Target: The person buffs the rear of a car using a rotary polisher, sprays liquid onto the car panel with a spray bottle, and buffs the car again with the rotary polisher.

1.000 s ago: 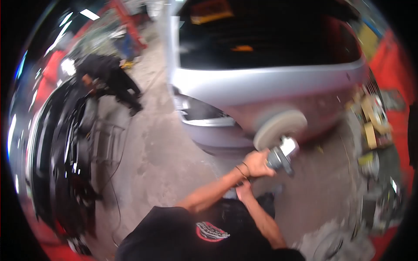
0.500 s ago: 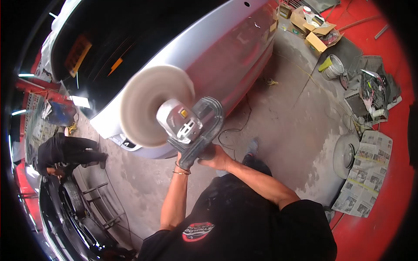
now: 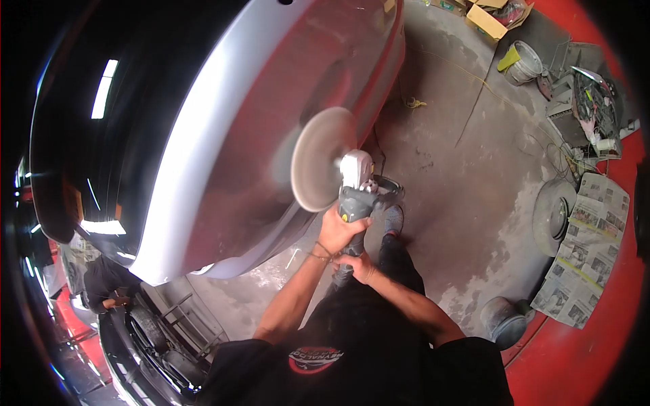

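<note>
A polisher (image 3: 357,186) with a round pale pad (image 3: 323,159) stands out in front of me, its pad edge-on beside the silver car's rear panel (image 3: 250,149). Whether the pad touches the paint I cannot tell. My left hand (image 3: 340,232) is wrapped round the polisher's body just behind its head. Lower down, my right hand (image 3: 356,265) grips the rear of the handle. A dark loop handle sticks out from the tool's right side. The pad looks blurred.
At the lower left a co-worker (image 3: 105,284) bends by a black bumper (image 3: 128,358). On the right are a bucket (image 3: 521,63), a pile of parts (image 3: 589,108), a wheel (image 3: 554,216), newspaper (image 3: 586,250) and a dark pot (image 3: 504,321). A cable lies on the floor.
The view has turned and come closer to the car. The polisher, still in both hands, has moved from the bumper's left corner to the right along the rear panel, its pad now more edge-on.
</note>
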The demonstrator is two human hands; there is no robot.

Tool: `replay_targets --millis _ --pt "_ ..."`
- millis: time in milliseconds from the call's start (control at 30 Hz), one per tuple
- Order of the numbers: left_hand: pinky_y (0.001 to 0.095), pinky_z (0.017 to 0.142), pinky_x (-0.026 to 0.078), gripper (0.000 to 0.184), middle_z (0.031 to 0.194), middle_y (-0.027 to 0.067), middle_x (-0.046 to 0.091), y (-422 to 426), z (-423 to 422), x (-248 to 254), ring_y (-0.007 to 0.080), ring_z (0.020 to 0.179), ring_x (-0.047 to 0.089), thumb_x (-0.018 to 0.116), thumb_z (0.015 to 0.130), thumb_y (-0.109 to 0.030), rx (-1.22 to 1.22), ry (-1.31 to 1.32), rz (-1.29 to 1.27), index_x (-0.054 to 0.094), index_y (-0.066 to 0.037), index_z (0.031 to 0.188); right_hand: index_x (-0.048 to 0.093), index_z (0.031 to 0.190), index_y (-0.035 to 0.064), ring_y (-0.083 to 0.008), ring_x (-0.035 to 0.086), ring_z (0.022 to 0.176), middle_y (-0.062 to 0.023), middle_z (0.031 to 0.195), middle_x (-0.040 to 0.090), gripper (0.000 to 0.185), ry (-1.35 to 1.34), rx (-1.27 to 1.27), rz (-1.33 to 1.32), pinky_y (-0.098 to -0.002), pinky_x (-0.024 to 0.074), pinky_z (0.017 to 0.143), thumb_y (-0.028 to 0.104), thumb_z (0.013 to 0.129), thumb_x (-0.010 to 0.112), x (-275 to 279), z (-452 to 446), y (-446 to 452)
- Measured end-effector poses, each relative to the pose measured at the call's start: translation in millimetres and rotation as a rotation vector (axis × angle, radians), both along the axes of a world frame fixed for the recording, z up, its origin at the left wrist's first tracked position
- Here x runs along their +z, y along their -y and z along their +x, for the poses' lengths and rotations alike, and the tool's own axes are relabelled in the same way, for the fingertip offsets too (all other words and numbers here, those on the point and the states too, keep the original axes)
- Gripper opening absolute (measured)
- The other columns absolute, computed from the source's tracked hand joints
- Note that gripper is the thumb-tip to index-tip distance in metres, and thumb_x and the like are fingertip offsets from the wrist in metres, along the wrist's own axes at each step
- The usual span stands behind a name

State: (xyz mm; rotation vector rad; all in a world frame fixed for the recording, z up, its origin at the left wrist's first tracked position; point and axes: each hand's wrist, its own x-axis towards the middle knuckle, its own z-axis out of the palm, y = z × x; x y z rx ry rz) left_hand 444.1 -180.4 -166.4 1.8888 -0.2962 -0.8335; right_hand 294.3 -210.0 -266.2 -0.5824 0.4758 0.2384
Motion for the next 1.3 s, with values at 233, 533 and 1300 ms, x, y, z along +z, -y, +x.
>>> replay_targets --millis 233,533,1300 --pt "0.0447 0.095 0.061 0.077 0.105 0.0243 0.081 142.2 68.6 -5.9 0.0364 0.102 0.081 0.092 0.069 -0.048 -0.045 0.154 0.261 0.074 0.005 0.122 0.057 0.088 0.0064 -0.0268 0.061 0.088 -0.0067 0.089 0.057 0.021 -0.119 -0.003 0.509 -0.0483 0.0500 0.094 0.025 0.092 0.066 -4.9 59.8 116.4" --pt "0.0448 0.087 0.064 0.067 0.089 0.0257 0.081 242.5 111.9 8.8 0.0378 0.092 0.083 0.086 0.073 -0.056 -0.083 0.199 0.569 0.084 0.007 0.095 0.057 0.086 0.0130 -0.0216 0.057 0.074 0.0000 0.081 0.054 0.023 0.027 -0.069 0.455 -0.0450 0.0513 0.075 0.034 0.087 0.068 5.9 108.4 206.9" --pt "0.0494 0.081 0.064 0.076 0.084 0.0310 0.078 -314.8 -90.4 19.4 0.0419 0.085 0.081 0.085 0.068 -0.064 -0.176 0.330 0.563 0.079 0.010 0.085 0.066 0.093 0.0075 -0.0257 0.065 0.085 -0.0059 0.087 0.065 0.019 0.039 -0.075 0.474 -0.0416 0.0539 0.087 0.026 0.087 0.066 32.8 -88.9 -356.9"
